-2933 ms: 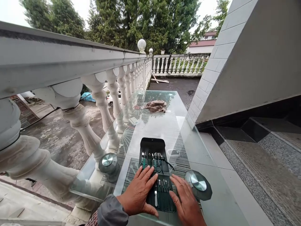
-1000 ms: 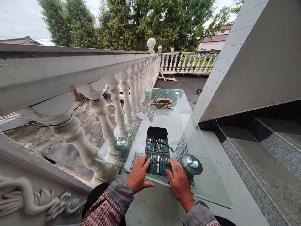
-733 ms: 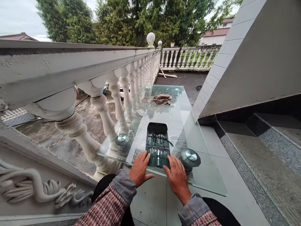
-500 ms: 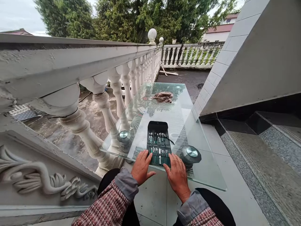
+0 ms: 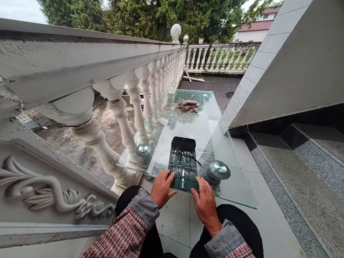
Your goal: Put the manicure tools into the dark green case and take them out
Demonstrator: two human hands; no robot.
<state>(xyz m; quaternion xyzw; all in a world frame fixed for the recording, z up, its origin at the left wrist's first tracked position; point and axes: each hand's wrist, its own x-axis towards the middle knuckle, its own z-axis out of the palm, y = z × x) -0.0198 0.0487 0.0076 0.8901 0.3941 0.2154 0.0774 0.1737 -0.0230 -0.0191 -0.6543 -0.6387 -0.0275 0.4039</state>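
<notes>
A dark manicure set case [image 5: 183, 142] lies unfolded on the glass table [image 5: 236, 186] in front of me. Several small tools, scissors [image 5: 174, 158] among them, sit in its upper row. Slim metal tools [image 5: 183, 179] fill the lower row. My left hand [image 5: 162, 188] rests at the case's near left edge, thumb apart from the fingers. At the near right edge is my right hand [image 5: 205, 200], its fingers also stretched out and touching the case's side. Neither hand has closed around anything.
A crumpled brown cloth [image 5: 187, 106] lies on the far part of the table. Round metal-topped table supports [image 5: 218, 167] stand under the glass. A white balustrade [image 5: 118, 111] runs along the left, and stone steps [image 5: 295, 168] rise at the right.
The view has tilted down slightly. My hands stay at the case's near sides; the right one appears a little lower and farther right.
</notes>
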